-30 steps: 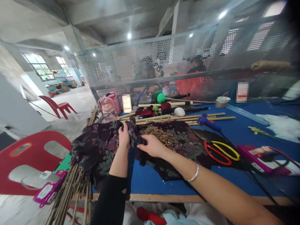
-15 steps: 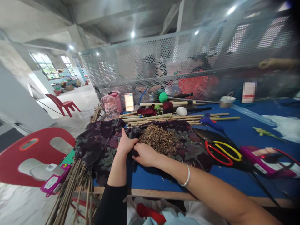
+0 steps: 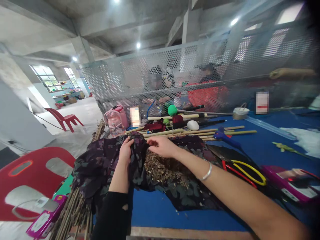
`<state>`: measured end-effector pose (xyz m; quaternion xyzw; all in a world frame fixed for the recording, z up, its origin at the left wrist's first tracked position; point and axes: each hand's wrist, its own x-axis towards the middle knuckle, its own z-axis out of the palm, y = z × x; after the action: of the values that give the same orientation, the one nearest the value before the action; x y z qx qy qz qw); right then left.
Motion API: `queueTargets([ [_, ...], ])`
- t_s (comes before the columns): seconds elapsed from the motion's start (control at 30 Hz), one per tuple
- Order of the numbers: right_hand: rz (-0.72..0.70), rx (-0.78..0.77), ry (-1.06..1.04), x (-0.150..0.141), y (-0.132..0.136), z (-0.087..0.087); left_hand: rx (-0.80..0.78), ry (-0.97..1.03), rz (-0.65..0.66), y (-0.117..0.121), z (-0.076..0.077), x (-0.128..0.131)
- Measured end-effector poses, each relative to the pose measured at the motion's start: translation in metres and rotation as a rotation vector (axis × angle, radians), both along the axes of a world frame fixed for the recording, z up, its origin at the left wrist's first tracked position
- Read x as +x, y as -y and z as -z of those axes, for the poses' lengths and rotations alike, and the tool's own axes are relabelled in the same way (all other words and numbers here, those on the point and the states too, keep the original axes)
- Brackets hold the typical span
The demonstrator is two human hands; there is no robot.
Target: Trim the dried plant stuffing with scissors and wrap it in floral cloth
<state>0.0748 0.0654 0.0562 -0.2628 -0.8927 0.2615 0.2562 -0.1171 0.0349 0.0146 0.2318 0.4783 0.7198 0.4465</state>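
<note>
A dark camouflage-patterned cloth (image 3: 97,160) lies bunched and folded on the blue table, part of it spread out flat to the right. On the spread part sits a heap of brown dry plant bits (image 3: 162,168). My left hand (image 3: 125,151) is closed on the bunched cloth left of the heap. Over the back left of the heap, my right hand (image 3: 163,146), with a silver bangle on its wrist, has curled fingers at the fold's edge. Its fingertips meet the cloth there and are partly hidden.
Scissors with red and yellow handles (image 3: 247,171) lie at the right, near a purple-and-white device (image 3: 287,186). Behind the cloth are thin sticks (image 3: 220,130), a green ball (image 3: 172,110) and a pink bag (image 3: 116,120). A perforated metal screen (image 3: 135,80) stands beyond, with people behind it.
My hands have moved apart: the left lies back on the bunched cloth, the right has lifted over the heap. The cloth's near edge has come forward over the blue table. The view has tilted up.
</note>
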Motion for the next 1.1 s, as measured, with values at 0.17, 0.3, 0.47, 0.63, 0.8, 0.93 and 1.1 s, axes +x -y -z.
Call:
queueTargets([
  [0.17,-0.199,0.058,0.099,-0.038,-0.053,-0.003,0.21,-0.031,0.214,0.001,-0.009,0.007],
  [0.3,-0.222,0.097,0.204,-0.045,-0.056,-0.003,0.297,-0.163,0.213,0.005,-0.009,0.021],
  [0.47,-0.151,0.14,0.18,-0.009,-0.049,-0.009,0.29,-0.618,0.267,0.015,-0.004,0.038],
  [0.63,-0.036,0.204,0.122,0.02,-0.034,-0.007,0.219,-0.974,0.452,0.027,-0.005,0.062],
  [0.8,0.016,0.22,0.106,0.044,-0.009,-0.01,0.275,-0.97,0.352,0.031,-0.008,0.088],
  [0.93,0.082,0.211,0.176,0.103,0.026,-0.015,0.217,-0.837,0.357,0.026,-0.004,0.091],
  [1.1,0.148,0.06,0.592,0.195,0.087,0.02,0.139,-0.589,0.222,0.021,-0.003,0.077],
])
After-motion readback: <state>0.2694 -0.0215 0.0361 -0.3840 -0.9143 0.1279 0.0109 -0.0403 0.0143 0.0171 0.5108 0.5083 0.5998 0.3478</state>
